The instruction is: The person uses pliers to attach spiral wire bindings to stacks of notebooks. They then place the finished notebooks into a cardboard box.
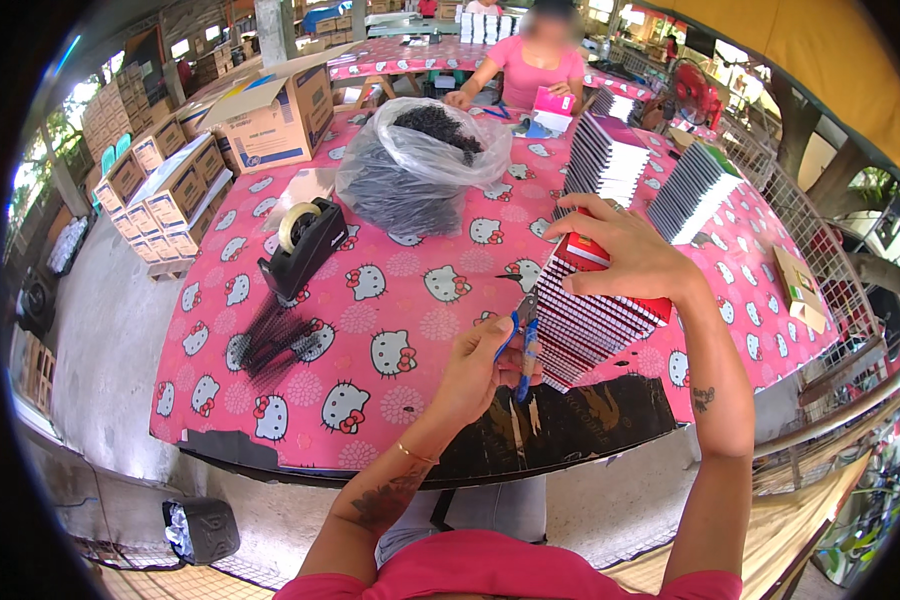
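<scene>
My left hand point(477, 362) is closed round a pair of blue-handled pliers point(530, 345), whose metal jaws are at the left edge of a notebook stack. The stack of red-covered, coil-bound notebooks point(595, 330) stands at the near right of the table, its bound edges stepped in dark and white rows. Over its top lies my right hand point(625, 250), thumb and fingers spread around the upper notebooks and gripping them. Loose black plastic coils point(275, 340) lie on the table to the left.
A clear bag of black coils point(415, 170) and a black tape dispenser point(308, 245) stand on the pink patterned table point(440, 325). More notebook stacks point(610, 165) are at the far right. Across the table sits a person in pink point(538, 70). Cardboard boxes point(280, 120) stand at the far left.
</scene>
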Demonstrator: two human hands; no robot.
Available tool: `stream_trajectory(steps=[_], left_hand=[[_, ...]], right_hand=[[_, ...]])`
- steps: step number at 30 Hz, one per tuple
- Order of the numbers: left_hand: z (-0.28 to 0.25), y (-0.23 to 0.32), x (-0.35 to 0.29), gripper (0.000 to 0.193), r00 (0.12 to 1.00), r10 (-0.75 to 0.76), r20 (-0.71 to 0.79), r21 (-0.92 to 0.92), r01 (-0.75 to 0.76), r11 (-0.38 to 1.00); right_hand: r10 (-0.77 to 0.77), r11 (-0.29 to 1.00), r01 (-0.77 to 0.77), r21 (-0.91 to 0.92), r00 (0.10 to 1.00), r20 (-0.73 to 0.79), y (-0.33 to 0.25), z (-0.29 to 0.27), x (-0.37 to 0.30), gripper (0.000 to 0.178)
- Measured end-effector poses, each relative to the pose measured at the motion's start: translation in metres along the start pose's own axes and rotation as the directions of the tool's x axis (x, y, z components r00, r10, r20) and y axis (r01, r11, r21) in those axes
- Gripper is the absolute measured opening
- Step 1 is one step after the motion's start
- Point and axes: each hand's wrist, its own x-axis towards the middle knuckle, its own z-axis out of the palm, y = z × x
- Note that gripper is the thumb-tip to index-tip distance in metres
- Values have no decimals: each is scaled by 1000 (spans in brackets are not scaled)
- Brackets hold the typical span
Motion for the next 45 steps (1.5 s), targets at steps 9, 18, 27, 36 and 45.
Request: stream_trajectory(steps=[9,18,27,36,45], left_hand=[[-1,-3,-5,43,851,508,132,860,-353,369],[-7,-3,-3,43,997,-32,-68,156,43,987],[-2,-4,-8,38,922,378,87,761,-307,572],[-10,-7,-4,39,999,-27,-42,178,34,984],[-16,-4,-3,37,998,-63,-21,91,65,994]], right_hand=[[12,999,-12,33,1000,18,0,-1,1,62],[40,995,-44,94,998,50,-2,-3,0,61],[43,995,-48,89,997,58,-3,-4,1,61],[56,996,-60,63,997,58,-4,-3,1,62],[53,995,-58,80,996,66,-3,-3,2,62]])
